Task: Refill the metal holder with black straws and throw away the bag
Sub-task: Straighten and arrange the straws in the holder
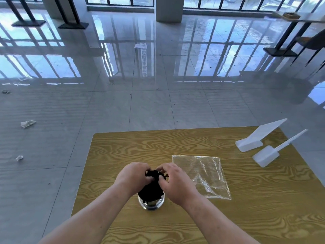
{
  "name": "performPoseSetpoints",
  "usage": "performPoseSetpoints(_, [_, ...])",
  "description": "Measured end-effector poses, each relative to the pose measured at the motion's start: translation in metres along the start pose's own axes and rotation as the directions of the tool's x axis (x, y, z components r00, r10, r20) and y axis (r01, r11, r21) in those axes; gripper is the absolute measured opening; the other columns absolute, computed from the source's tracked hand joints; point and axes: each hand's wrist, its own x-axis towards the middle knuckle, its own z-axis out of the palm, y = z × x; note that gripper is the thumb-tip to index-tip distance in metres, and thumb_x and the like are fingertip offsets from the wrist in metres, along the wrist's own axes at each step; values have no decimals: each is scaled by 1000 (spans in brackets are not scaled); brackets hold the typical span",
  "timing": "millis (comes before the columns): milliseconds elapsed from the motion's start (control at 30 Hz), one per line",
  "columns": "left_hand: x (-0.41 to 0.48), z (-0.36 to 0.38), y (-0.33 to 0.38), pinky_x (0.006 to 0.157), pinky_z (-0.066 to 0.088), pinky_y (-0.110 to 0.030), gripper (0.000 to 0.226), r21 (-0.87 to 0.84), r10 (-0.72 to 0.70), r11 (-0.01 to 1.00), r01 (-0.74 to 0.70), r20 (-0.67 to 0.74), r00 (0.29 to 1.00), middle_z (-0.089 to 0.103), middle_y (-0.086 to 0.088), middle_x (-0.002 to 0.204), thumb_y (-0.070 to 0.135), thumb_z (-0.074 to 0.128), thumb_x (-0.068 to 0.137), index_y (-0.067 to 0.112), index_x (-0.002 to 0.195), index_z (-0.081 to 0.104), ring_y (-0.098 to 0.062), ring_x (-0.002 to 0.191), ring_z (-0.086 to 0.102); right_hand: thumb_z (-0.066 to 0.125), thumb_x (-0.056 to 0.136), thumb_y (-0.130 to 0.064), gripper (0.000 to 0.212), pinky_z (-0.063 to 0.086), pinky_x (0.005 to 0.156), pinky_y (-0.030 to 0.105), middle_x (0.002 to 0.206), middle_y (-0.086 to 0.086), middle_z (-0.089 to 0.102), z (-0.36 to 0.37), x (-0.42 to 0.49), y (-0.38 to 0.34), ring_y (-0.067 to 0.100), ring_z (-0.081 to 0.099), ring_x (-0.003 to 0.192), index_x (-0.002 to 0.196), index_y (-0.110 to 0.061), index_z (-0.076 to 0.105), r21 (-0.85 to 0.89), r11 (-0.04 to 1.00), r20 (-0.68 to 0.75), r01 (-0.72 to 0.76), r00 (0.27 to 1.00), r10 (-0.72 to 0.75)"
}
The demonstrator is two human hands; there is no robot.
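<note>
Black straws (152, 188) upright in metal holder (151, 203), tops gripped between left hand (134, 175) and right hand (174, 181); bag (202, 175) just right.

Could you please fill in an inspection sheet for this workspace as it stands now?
Surface: wooden table, wood-grain top.
Job's things: black straws standing in metal holder; clear bag lying flat to its right, looks empty.
Clutter: two white plastic scoops at the far right corner.
Grips: left hand and right hand both hold the straw tops.
Cables: nothing seen.
Surroundings: glossy tiled floor with paper scraps; windows beyond.
</note>
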Motion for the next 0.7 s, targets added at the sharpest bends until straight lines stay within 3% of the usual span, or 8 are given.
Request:
performPoseSetpoints(167, [-1,-9,4,69,58,-31,17,29,30,999,-29,-28,999,70,13,83,47,69,91,32,86,75,-7,79,66,56,99,-36,27,45,83,14,116,-16,63,-4,1,-1,0,58,106,123,-32,66,-17,1000,-5,18,1000,-18])
performPoseSetpoints(300, [-7,-26,7,67,55,-28,16,13,53,999,-52,-54,997,71,13,81,48,71,90,33,88,77,-6,78,66,56,100,-36,29,44,79,12,113,-20,60,-9,2,-4,-8,56,95,127,-32,66,-24,999,-37,22,999,-23])
performPoseSetpoints(533, [-22,-79,14,44,32,-20,23,-46,55,997,-63,-160,986,60,13,51,49,79,83,32,68,75,1,44,52,60,98,-27,22,42,74,9,100,-21,60,-16,6,-9,-12,55,86,119,-33,68,-27,999,-97,44,994,-46])
performPoseSetpoints(700, [-32,-129,8,51,49,-27,14,-223,11,973,-55,-192,981,68,13,54,51,84,79,39,73,79,-3,44,57,61,100,-18,18,47,64,15,87,-18,63,-24,6,-8,-7,58,73,111,-29,71,30,1000,-147,-1,989,5])
